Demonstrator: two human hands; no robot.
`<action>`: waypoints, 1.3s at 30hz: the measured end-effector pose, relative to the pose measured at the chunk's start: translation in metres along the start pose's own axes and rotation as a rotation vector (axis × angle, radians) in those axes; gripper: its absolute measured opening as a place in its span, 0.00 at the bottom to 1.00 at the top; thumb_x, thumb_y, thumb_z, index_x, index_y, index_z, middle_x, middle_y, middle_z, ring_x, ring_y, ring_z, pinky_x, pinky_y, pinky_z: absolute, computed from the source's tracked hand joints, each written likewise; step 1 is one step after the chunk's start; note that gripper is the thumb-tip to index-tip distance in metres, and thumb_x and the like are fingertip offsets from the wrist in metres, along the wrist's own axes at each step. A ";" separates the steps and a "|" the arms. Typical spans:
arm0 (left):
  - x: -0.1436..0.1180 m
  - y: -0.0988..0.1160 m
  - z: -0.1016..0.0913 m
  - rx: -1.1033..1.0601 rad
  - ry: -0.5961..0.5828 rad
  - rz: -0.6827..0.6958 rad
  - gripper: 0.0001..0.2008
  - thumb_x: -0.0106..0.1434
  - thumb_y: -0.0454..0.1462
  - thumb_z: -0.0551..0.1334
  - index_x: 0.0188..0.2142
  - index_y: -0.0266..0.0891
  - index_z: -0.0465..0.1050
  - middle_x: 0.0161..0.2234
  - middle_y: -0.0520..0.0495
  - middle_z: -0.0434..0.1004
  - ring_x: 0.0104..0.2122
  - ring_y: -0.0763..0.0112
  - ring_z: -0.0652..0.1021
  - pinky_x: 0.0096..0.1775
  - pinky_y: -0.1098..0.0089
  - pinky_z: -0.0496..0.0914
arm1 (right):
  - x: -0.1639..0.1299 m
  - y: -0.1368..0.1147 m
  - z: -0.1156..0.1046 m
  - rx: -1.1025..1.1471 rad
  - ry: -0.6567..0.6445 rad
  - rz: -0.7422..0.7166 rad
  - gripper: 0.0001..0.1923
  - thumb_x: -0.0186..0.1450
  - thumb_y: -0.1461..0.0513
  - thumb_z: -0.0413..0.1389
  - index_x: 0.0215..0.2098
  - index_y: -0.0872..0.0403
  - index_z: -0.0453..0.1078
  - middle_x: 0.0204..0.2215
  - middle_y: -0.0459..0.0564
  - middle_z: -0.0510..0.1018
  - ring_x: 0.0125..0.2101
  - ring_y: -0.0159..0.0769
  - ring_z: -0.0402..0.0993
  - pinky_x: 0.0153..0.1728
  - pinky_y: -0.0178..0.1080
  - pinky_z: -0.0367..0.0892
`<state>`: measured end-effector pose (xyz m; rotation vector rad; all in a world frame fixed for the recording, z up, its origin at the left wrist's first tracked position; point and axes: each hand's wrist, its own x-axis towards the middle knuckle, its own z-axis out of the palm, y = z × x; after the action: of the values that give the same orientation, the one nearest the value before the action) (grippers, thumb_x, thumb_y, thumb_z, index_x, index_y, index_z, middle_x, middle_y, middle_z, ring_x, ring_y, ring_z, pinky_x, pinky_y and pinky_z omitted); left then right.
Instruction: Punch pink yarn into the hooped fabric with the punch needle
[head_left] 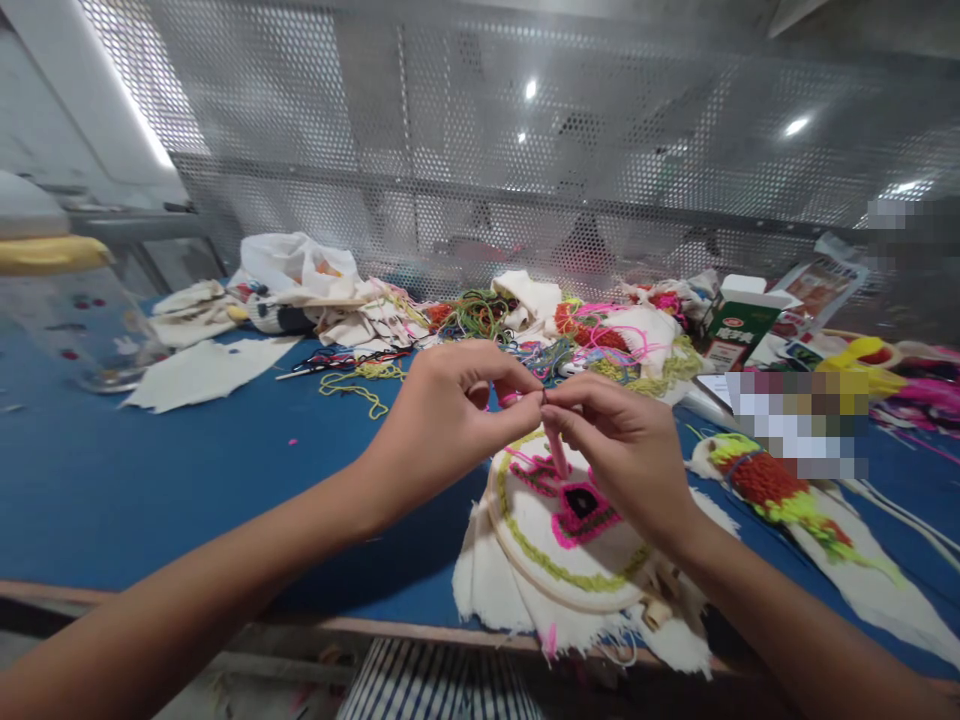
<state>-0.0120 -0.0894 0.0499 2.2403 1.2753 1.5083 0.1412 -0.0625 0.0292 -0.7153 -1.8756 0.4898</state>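
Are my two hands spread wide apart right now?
No, the left hand and right hand have their fingertips close together above the embroidery hoop.

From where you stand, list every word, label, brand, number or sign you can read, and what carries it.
Nothing legible for certain.
Green-and-white cardboard box: white characters, red emblem, too blurred.
Glossy orange-brown plastic packet: any print too small.
Flat white-edged device: screen pixelated, unreadable.

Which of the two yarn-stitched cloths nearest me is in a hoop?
The white cloth with pink motifs, held by a pale round hoop; the white cloth with orange-red and lime yarn, to its right, shows no hoop.
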 end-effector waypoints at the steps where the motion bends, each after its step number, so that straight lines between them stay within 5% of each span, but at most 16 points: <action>1: 0.001 0.000 0.000 -0.012 -0.010 -0.010 0.05 0.51 0.29 0.62 0.23 0.37 0.76 0.18 0.54 0.71 0.18 0.80 0.64 0.19 0.76 0.56 | 0.000 0.001 0.000 0.022 -0.012 0.033 0.03 0.56 0.65 0.56 0.25 0.54 0.71 0.22 0.44 0.72 0.22 0.27 0.66 0.24 0.33 0.63; 10: 0.006 -0.006 -0.003 -0.070 -0.083 -0.041 0.05 0.51 0.30 0.62 0.23 0.37 0.76 0.17 0.54 0.72 0.16 0.82 0.63 0.16 0.78 0.53 | -0.002 0.001 0.000 0.202 -0.068 0.144 0.08 0.58 0.61 0.54 0.36 0.54 0.64 0.22 0.42 0.69 0.18 0.25 0.66 0.19 0.31 0.64; 24: 0.004 -0.006 0.000 -0.094 -0.083 -0.044 0.06 0.51 0.28 0.61 0.24 0.36 0.76 0.18 0.54 0.72 0.17 0.81 0.65 0.17 0.78 0.54 | -0.007 -0.001 -0.002 -0.385 0.008 -0.347 0.05 0.60 0.68 0.50 0.33 0.54 0.65 0.22 0.46 0.73 0.23 0.29 0.70 0.25 0.33 0.63; 39: 0.004 -0.005 0.002 -0.103 -0.108 -0.062 0.05 0.52 0.30 0.60 0.26 0.35 0.76 0.18 0.53 0.70 0.18 0.81 0.62 0.18 0.78 0.55 | -0.007 -0.002 0.001 -0.265 0.048 -0.139 0.01 0.62 0.66 0.48 0.32 0.53 0.60 0.22 0.43 0.70 0.21 0.27 0.70 0.22 0.32 0.64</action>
<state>-0.0127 -0.0824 0.0493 2.1647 1.1964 1.3792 0.1419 -0.0690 0.0251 -0.7556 -1.9491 0.1352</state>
